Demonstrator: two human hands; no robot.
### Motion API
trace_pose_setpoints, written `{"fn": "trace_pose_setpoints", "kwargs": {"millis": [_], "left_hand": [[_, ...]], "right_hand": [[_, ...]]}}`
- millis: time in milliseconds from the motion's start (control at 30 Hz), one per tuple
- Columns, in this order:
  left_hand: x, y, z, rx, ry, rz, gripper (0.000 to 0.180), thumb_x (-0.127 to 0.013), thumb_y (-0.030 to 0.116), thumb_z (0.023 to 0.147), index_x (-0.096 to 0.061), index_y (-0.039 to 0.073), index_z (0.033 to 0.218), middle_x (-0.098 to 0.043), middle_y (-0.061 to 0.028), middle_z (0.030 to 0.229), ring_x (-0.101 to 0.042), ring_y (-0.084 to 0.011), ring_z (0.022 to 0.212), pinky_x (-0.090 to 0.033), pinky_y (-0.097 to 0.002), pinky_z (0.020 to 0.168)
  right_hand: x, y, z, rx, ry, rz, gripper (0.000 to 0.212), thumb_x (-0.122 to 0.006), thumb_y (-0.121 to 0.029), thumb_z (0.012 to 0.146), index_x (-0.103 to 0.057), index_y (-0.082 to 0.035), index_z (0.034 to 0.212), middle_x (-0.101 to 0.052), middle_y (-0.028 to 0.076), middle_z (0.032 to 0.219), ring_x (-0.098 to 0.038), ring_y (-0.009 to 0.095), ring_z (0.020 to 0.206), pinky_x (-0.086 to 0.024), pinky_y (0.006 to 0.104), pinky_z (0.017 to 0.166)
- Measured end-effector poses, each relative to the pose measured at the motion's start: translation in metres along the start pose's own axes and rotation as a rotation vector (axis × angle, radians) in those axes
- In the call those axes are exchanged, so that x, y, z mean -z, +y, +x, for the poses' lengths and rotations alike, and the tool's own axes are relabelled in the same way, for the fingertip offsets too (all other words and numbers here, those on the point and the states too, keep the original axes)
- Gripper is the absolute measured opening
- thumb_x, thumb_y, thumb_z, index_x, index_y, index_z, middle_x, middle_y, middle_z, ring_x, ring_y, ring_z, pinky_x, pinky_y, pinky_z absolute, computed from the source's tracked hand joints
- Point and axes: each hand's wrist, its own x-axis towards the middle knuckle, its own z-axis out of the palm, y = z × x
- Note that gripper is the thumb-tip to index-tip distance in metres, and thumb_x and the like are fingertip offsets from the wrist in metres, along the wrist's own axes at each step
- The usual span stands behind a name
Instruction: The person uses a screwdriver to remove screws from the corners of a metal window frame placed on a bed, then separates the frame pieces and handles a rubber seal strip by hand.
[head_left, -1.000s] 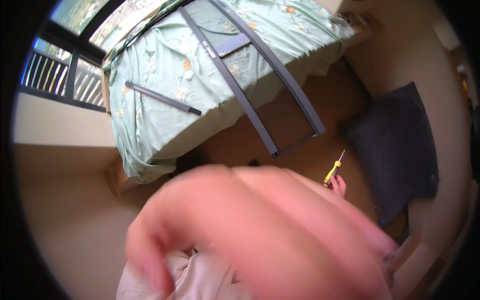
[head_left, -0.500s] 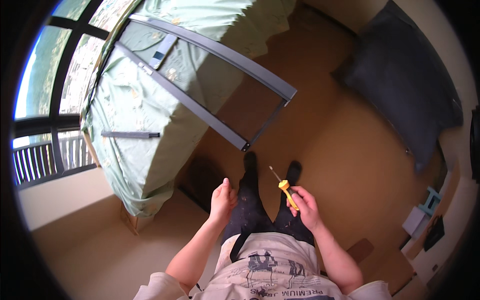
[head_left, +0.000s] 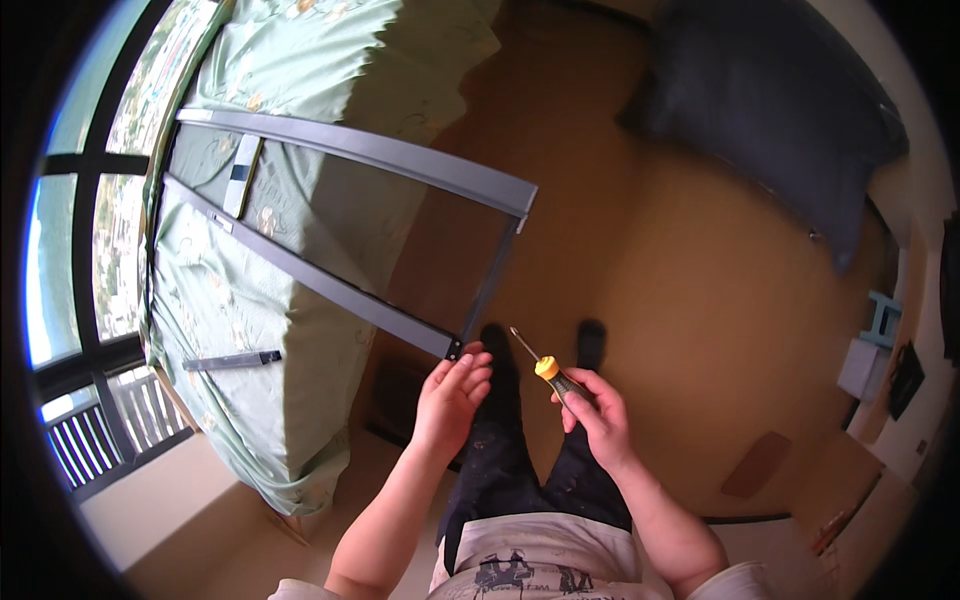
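Across the cloth (head_left: 310, 400) lies the frame (head_left: 430, 167), its near corner (head_left: 453, 349) apparently being steadied by the left hand (head_left: 448, 405), grip unclear, while the right hand (head_left: 597, 412) grips a screwdriver (head_left: 546, 367) that would next need careful aim.

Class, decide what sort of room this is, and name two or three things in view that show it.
Probably a bedroom in a home: a pale green floral sheet drapes what looks like a bed, beside dark-framed windows.
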Motion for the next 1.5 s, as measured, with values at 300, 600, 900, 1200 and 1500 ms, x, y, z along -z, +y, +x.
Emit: {"fn": "trace_pose_setpoints", "kwargs": {"millis": [300, 600, 900, 1200, 1500], "left_hand": [[-0.105, -0.010, 0.087, -0.199, -0.148, -0.180, 0.035, -0.055, 0.026, 0.098, -0.055, 0.007, 0.128, -0.062, -0.0039, 0.120, -0.059, -0.0156, 0.108, -0.045, -0.0299, 0.095], [-0.122, -0.027, 0.114, -0.411, -0.265, -0.435, 0.021, -0.057, 0.010, 0.096, -0.059, 0.009, 0.118, -0.062, -0.0058, 0.117, -0.060, -0.0169, 0.105, -0.049, -0.0305, 0.091], [-0.121, -0.027, 0.127, -0.459, -0.322, -0.437, 0.029, -0.060, 0.009, 0.095, -0.058, 0.006, 0.123, -0.061, -0.0082, 0.117, -0.060, -0.0174, 0.103, -0.050, -0.0317, 0.090], [-0.116, -0.032, 0.123, -0.451, -0.330, -0.472, 0.036, -0.058, 0.007, 0.095, -0.054, 0.005, 0.131, -0.059, -0.0074, 0.123, -0.060, -0.0184, 0.109, -0.050, -0.0332, 0.092], [-0.116, -0.030, 0.120, -0.420, -0.354, -0.472, 0.037, -0.057, 0.009, 0.096, -0.053, 0.006, 0.132, -0.059, -0.0079, 0.123, -0.060, -0.0181, 0.109, -0.049, -0.0343, 0.093]], "right_hand": [[0.035, -0.022, 0.075, 0.237, 0.076, -0.049, 0.029, -0.059, -0.012, 0.094, -0.060, 0.002, 0.119, -0.057, 0.001, 0.087, -0.050, 0.004, 0.067, -0.041, 0.0188, 0.060], [0.060, -0.032, 0.140, 0.205, -0.042, 0.038, 0.035, -0.057, -0.016, 0.087, -0.062, 0.007, 0.112, -0.056, 0.002, 0.081, -0.045, 0.004, 0.061, -0.035, 0.0197, 0.054], [0.063, -0.039, 0.151, 0.299, 0.036, -0.160, 0.041, -0.059, -0.022, 0.080, -0.064, 0.010, 0.103, -0.061, 0.012, 0.085, -0.054, 0.015, 0.072, -0.042, 0.0256, 0.065], [0.066, -0.042, 0.154, 0.467, 0.034, -0.370, 0.040, -0.059, -0.025, 0.077, -0.067, 0.007, 0.100, -0.062, 0.014, 0.084, -0.056, 0.017, 0.071, -0.044, 0.0271, 0.062], [0.068, -0.057, 0.148, 0.946, -0.002, -0.885, 0.033, -0.067, -0.019, 0.080, -0.069, 0.000, 0.107, -0.062, 0.016, 0.089, -0.058, 0.022, 0.066, -0.048, 0.0303, 0.055]]}}
